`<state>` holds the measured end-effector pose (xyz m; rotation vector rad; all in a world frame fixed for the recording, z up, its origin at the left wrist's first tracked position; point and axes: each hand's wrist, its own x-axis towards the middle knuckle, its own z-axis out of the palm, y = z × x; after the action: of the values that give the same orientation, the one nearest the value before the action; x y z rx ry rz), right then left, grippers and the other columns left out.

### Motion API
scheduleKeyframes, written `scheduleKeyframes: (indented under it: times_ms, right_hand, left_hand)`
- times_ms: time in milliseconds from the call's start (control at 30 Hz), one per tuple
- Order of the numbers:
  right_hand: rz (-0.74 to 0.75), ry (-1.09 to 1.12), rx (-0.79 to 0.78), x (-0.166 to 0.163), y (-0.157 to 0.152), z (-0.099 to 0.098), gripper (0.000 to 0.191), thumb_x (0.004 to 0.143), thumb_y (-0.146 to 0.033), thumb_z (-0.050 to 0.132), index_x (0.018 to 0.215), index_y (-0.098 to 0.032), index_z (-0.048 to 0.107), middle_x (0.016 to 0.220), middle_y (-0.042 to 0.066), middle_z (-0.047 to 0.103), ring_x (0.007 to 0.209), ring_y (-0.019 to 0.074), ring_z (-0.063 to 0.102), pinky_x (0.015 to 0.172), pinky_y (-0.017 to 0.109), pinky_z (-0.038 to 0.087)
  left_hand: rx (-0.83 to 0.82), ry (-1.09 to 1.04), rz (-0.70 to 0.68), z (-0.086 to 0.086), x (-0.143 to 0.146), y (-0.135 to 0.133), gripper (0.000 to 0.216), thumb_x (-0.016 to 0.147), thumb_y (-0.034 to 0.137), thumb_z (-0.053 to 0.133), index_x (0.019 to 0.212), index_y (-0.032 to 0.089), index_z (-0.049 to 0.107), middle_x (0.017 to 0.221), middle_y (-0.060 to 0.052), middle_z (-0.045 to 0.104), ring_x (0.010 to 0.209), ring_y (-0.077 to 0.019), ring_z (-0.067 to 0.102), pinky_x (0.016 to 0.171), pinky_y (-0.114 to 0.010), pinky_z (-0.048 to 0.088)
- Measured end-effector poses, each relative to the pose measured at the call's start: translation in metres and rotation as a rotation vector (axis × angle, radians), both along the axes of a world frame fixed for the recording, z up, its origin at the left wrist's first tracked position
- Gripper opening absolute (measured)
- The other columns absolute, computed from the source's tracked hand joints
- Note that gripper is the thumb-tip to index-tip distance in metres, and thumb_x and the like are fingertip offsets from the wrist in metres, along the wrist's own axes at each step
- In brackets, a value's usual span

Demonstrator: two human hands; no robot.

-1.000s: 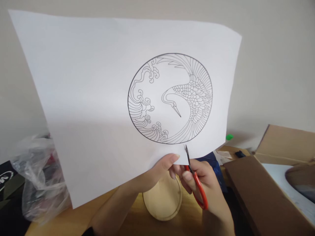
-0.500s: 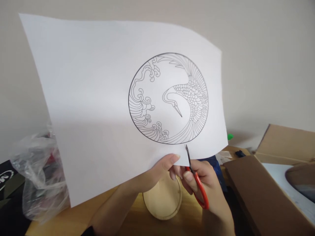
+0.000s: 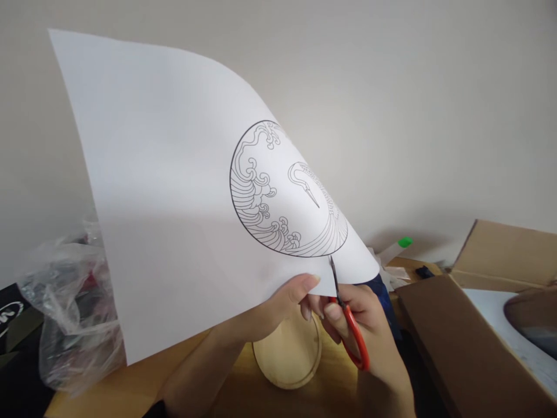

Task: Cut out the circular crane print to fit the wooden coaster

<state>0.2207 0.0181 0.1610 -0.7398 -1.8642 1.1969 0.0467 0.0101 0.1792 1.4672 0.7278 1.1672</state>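
paper sheet (image 3: 174, 203) now curled back on right, scissors (image 3: 346, 316) unmoved

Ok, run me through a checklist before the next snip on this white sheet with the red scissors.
1. Left hand pinches white paper sheet at its bottom edge: ok.
2. Right hand grips red-handled scissors: ok.
3. Blade tips meet outline of the printed crane circle: ok.
4. Sheet flat: not ok, right side curls away, hiding part of the circle.
5. Left hand clear of blades: cannot tell, very close.
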Motion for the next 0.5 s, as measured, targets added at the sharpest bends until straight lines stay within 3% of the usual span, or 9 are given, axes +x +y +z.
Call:
scheduleKeyframes:
  times_ms: [167,500]
  right_hand:
    - [0.014,-0.036,0.000,-0.0010,0.0003,0.0032,0.038,0.092,-0.046,0.050,0.068,-0.016,0.055,0.047,-0.006,0.036,0.041,0.0062,0.027,0.041,0.022,0.023]
    - [0.007,-0.071,0.014,0.0002,-0.0004,0.0033,0.040,0.092,-0.047,0.048,0.066,-0.017,0.052,0.046,-0.006,0.036,0.042,0.0076,0.029,0.042,0.023,0.024]
  left_hand:
    - [0.013,-0.001,0.027,-0.0001,0.0006,-0.0011,0.041,0.093,0.035,0.045,0.057,0.019,0.057,0.057,0.001,0.056,0.060,-0.0128,0.056,0.065,-0.027,0.046]
    - [-0.086,-0.033,0.010,0.0018,0.0039,-0.0014,0.045,0.090,0.042,0.044,0.052,0.020,0.053,0.053,-0.001,0.054,0.059,-0.0155,0.055,0.066,-0.028,0.048]
